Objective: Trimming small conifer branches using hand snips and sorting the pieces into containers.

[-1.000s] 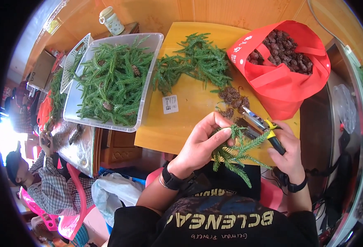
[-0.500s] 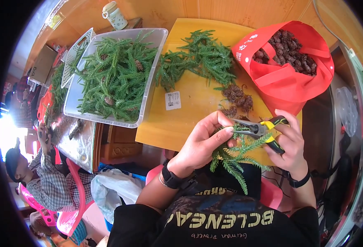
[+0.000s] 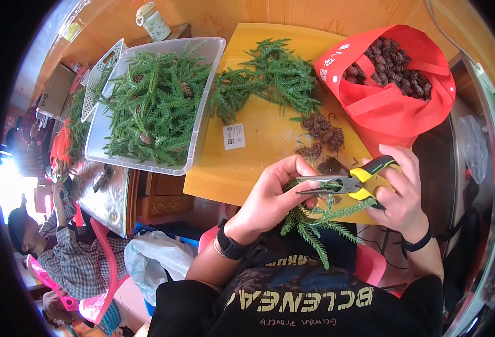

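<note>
Green sprig (image 3: pixel 312 229), stem end hidden, sits pinched in the left hand (image 3: pixel 269 200); right hand (image 3: pixel 402 197) holds pliers (image 3: pixel 346 184), lower handle (image 3: pixel 362 195) partly covered.

Yellow tabletop (image 3: pixel 214 182) under green sprigs (image 3: pixel 287 81), white label (image 3: pixel 234 137), brown pine cones (image 3: pixel 330 136) and red bag (image 3: pixel 377 117).

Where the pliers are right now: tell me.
In the head view, the pliers are right of centre, held in the right hand, their open jaws pointing toward the left hand and the green sprig it holds.
</note>
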### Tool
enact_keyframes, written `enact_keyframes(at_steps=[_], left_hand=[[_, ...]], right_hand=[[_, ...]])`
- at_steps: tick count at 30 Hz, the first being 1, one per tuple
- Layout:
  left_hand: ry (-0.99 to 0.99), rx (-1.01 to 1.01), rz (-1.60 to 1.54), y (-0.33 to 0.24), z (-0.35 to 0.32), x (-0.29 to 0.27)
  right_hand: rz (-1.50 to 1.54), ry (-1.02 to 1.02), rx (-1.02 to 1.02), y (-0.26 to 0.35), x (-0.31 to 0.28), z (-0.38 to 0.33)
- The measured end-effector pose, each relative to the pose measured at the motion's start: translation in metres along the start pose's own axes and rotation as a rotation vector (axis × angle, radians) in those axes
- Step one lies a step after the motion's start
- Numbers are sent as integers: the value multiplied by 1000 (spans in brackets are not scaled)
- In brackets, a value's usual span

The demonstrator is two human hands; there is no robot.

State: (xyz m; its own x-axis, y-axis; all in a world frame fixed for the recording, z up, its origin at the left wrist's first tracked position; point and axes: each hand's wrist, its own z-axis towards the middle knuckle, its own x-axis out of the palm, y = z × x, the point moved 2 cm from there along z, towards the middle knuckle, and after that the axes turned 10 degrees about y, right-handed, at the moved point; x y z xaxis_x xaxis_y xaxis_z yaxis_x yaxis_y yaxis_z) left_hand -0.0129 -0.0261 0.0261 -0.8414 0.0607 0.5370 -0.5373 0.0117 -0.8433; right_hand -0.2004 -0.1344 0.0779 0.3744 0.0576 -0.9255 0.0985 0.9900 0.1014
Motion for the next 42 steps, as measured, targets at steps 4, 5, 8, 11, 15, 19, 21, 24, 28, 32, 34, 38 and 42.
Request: enact_keyframes(at_steps=[4, 5, 8, 11, 15, 19, 21, 24, 28, 32, 34, 38, 42], left_hand=[[9, -15, 32, -2, 0, 3], [10, -20, 41, -2, 0, 3], [85, -7, 3, -3, -1, 1], [79, -44, 37, -5, -2, 0], [41, -68, -8, -2, -2, -1], [41, -89, -14, -2, 1, 3], [14, -95, -30, -1, 0, 2], [80, -72, -43, 0, 0, 1], [30, -75, -60, 2, 1, -1], [40, -86, -114, 4, 2, -4], [23, -102, -140, 10, 3, -8], [-42, -165, -167, 19, 7, -18], [-51, -259, -204, 31, 7, -31]], right_hand=[[-1, 11, -3, 0, -1, 1], [-7, 9, -18, 0, -2, 1], [-24, 16, -26, 1, -3, 3], [-34, 49, -2, 3, -3, 6], [-42, 113, 12, 2, -2, 6], [-62, 152, 18, 0, -2, 4], [-64, 177, 19, -1, -1, 5], [-45, 153, 23, -2, 1, 5], [-48, 161, 29, -4, 4, 4], [-28, 171, 5, -9, 13, 1], [-14, 157, -5, -12, 19, 1], [34, 186, 15, -17, 31, 1], [83, 260, 37, -23, 46, -6]])
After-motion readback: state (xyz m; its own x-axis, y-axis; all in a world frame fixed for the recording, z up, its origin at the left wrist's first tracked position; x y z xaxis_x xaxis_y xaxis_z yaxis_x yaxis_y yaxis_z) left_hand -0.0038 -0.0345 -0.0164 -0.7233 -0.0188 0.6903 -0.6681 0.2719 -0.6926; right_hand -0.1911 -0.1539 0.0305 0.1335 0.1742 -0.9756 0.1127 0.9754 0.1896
